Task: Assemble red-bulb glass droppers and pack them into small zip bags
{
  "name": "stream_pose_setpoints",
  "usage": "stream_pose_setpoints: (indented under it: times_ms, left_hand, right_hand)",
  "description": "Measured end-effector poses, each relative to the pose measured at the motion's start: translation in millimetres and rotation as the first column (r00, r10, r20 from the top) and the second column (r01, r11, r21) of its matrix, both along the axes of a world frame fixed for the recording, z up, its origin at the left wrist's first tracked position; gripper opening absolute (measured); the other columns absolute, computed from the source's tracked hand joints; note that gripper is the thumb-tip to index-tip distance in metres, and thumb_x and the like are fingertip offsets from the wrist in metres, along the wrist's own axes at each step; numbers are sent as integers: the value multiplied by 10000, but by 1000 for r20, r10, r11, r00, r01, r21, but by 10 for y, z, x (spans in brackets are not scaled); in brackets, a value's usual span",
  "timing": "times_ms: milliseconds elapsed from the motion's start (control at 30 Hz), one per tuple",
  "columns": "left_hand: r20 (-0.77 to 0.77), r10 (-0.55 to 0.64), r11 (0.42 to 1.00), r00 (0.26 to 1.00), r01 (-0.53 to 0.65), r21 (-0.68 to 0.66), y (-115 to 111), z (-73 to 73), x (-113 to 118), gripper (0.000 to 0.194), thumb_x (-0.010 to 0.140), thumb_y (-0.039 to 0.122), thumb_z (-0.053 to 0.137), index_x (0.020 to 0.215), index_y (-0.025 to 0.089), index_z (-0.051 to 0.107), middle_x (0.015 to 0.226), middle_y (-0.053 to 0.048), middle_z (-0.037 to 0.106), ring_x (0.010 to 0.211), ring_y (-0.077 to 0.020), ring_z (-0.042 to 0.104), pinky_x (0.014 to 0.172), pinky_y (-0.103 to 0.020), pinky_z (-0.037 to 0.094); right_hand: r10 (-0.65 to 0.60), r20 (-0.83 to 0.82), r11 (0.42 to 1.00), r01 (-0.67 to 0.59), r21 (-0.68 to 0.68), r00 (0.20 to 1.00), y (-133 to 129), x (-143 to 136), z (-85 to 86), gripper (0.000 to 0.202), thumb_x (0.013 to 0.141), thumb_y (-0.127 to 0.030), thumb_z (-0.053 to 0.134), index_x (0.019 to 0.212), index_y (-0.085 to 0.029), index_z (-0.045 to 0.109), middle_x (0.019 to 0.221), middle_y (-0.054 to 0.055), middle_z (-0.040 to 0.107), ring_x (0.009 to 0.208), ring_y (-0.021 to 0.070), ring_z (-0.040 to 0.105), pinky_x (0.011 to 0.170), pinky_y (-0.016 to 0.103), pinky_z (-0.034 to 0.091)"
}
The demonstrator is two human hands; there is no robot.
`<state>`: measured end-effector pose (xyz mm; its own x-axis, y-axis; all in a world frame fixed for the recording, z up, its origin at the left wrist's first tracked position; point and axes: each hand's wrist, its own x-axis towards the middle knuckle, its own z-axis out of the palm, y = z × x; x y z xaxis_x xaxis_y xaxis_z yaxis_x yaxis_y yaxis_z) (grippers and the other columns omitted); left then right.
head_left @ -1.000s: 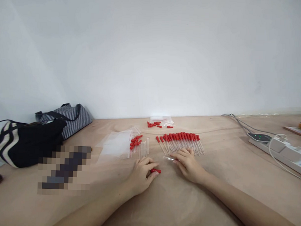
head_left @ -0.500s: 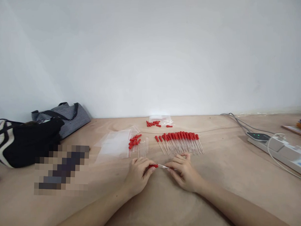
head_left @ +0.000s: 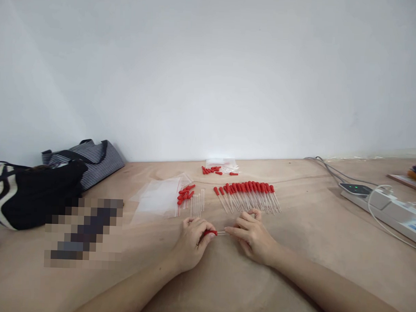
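Wooden tabletop (head_left: 210, 288), its far edge along a pale wall (head_left: 210, 83).

Item: one red bulb (head_left: 211, 232), low on the tabletop's middle, pinched between thumb and fingers of the left hand (head_left: 190, 245); grip narrow. Mate: one clear tube (head_left: 221, 233), held at its right end in the fingertips of the right hand (head_left: 256, 237); grip likewise narrow.

Step, as judged: bulb mouth and tube end brought together, roughly in line; whether the tube is seated inside cannot be told. The move calls for a firm hold on the bulb and a straight, gentle push, since a thin tube could snap if bent.

Beyond the hands: a slanting row of red-topped tubes (head_left: 249, 189), bulbs toward the far edge. To its left, loose tubes (head_left: 197, 204), a heap of red bulbs (head_left: 184, 197) and flat plastic bags (head_left: 159, 197). Near the far edge: a small clear bag (head_left: 221, 163) with further bulbs (head_left: 211, 170) beside it.

Toward the left edge: striped bag (head_left: 100, 166), black bag (head_left: 46, 198). Toward the right edge: white power strip (head_left: 390, 214).
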<state>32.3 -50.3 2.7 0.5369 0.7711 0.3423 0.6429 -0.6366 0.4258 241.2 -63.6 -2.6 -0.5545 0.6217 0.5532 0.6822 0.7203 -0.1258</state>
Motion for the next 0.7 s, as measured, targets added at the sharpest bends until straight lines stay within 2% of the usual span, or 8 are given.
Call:
stream_pose_setpoints:
  times_ms: [267, 700]
  left_hand:
    - [-1, -3, 999, 1000, 3, 41, -7, 7, 12, 150, 836, 242, 429, 751, 213, 548, 740, 16, 635, 737, -155, 550, 848, -384, 254]
    - [6, -74, 979, 997, 71, 193, -94, 34, 32, 146, 828, 223, 447, 717, 207, 540, 689, 25, 626, 709, -147, 551, 887, -391, 214]
  right_hand:
    - [-36, -15, 999, 36, -6, 999, -36, -61, 14, 204, 784, -163, 436, 861, -215, 617, 663, 5, 544, 708, 137, 422, 746, 339, 206]
    - [-22, -118, 957, -13, -288, 993, -94, -122, 103, 221, 826, -173, 377, 701, -183, 560, 639, -2, 588, 698, 134, 446, 739, 341, 218]
